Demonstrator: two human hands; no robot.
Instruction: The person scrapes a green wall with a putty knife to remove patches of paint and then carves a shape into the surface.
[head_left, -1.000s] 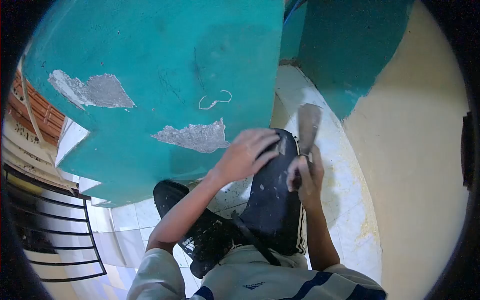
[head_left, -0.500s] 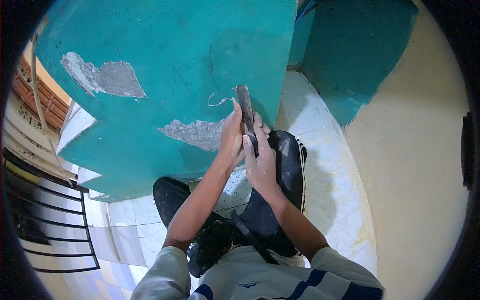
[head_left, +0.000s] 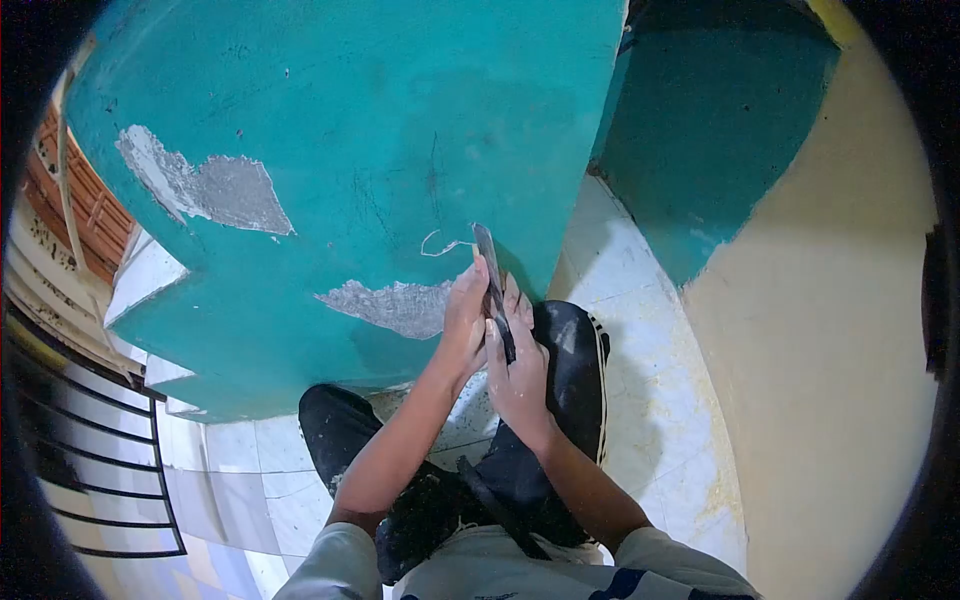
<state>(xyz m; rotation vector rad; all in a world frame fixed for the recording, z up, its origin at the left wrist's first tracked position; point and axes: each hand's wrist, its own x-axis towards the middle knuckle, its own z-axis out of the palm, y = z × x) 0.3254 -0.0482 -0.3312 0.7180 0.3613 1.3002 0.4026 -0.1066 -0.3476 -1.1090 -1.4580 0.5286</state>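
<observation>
A flat-bladed scraper (head_left: 486, 250) with dusty metal and a dark lower end points up toward the teal wall (head_left: 340, 90). My left hand (head_left: 464, 318) closes on its left side, fingertips close to the blade. Lower down, my right hand (head_left: 519, 378) grips the dark end, its fingers wrapping around the right side. White dust coats the fingers of both hands. Beside the blade tip, a thin pale curl (head_left: 436, 244) shows on the wall. Left of my hands is a bare grey patch (head_left: 395, 306) with ragged paint edges.
Another bare patch (head_left: 235, 188) lies higher on the left. My bent knees in dark trousers (head_left: 566, 345) are close to the wall. A black metal railing (head_left: 105, 490) stands at left, a cream wall (head_left: 830, 330) at right. White floor tiles (head_left: 650, 400) run between.
The view has tilted up, so the wall and hands appear lower. The scraper has turned to look narrower, and its tip sits slightly lower against the wall. Both hands keep their hold.
</observation>
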